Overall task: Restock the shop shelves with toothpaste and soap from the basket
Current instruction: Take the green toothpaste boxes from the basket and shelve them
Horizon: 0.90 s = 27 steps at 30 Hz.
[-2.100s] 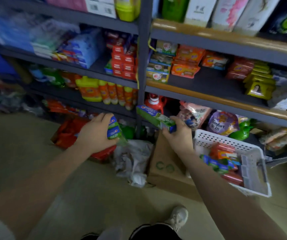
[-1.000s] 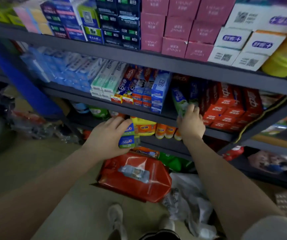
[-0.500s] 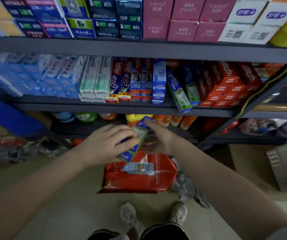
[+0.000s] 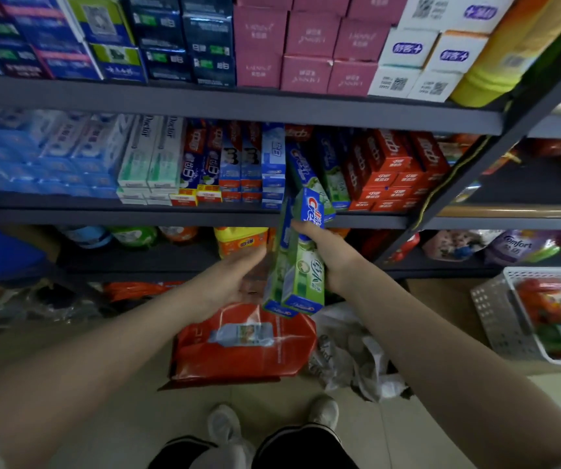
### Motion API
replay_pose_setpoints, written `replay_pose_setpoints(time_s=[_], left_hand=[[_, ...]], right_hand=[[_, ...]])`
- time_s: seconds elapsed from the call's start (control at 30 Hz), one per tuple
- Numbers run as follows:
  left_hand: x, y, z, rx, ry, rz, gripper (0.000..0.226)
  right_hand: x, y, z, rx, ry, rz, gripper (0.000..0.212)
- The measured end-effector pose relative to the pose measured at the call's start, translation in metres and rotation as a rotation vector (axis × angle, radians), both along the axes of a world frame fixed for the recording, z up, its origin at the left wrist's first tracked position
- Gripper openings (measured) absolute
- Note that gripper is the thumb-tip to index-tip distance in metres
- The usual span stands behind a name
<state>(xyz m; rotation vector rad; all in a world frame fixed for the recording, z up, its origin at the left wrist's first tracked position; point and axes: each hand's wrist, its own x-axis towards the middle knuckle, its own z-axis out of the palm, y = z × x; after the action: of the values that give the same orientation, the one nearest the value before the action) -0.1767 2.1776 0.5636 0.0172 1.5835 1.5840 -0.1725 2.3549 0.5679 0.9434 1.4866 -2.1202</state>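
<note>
My right hand (image 4: 331, 257) grips green-and-blue toothpaste boxes (image 4: 301, 265), held upright just below the middle shelf (image 4: 69, 214). My left hand (image 4: 235, 277) is beside them on the left, palm up, fingers apart, touching or nearly touching their side. On the shelf right above stand similar green toothpaste boxes (image 4: 331, 177), leaning between blue boxes (image 4: 272, 170) and red boxes (image 4: 390, 170). The white basket (image 4: 495, 313) sits on the floor at the right with red, green and blue packs inside.
A red refill bag (image 4: 241, 343) lies on the floor under my hands, with crumpled plastic (image 4: 353, 357) beside it. Bottles (image 4: 240, 240) fill the lower shelf. Pink boxes (image 4: 306, 45) and other cartons fill the top shelf. My shoes (image 4: 225, 428) are at the bottom.
The toothpaste boxes passed from my left hand into my right hand, which now holds them upright and higher, near the middle shelf. My left hand has opened.
</note>
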Motion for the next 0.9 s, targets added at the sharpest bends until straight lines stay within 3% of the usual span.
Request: replay_pose_setpoints(time_s=[0.1, 0.2, 0.37, 0.47, 0.6, 0.9], left_hand=[[0.004, 0.031, 0.003, 0.080, -0.113, 0.082, 0.043], [0.004, 0.048, 0.002, 0.050, -0.076, 0.134, 0.037], [-0.001, 0.056, 0.005, -0.428, 0.462, 0.043, 0.040], [-0.009, 0.055, 0.005, -0.583, 0.619, 0.045, 0.040], [-0.022, 0.063, 0.003, -0.608, 0.617, 0.088, 0.039], [-0.034, 0.090, -0.015, -0.530, 0.487, 0.172, 0.037]], right_hand=[[0.002, 0.015, 0.015, 0.027, 0.046, 0.004, 0.059], [0.000, 0.030, 0.025, 0.140, 0.109, 0.096, 0.042], [-0.025, 0.059, 0.028, 0.653, 0.168, 0.189, 0.042], [-0.050, 0.075, 0.022, 0.842, 0.185, 0.278, 0.044], [-0.090, 0.081, 0.012, 0.852, 0.191, 0.310, 0.067], [-0.150, 0.088, -0.011, 1.153, 0.234, 0.401, 0.037]])
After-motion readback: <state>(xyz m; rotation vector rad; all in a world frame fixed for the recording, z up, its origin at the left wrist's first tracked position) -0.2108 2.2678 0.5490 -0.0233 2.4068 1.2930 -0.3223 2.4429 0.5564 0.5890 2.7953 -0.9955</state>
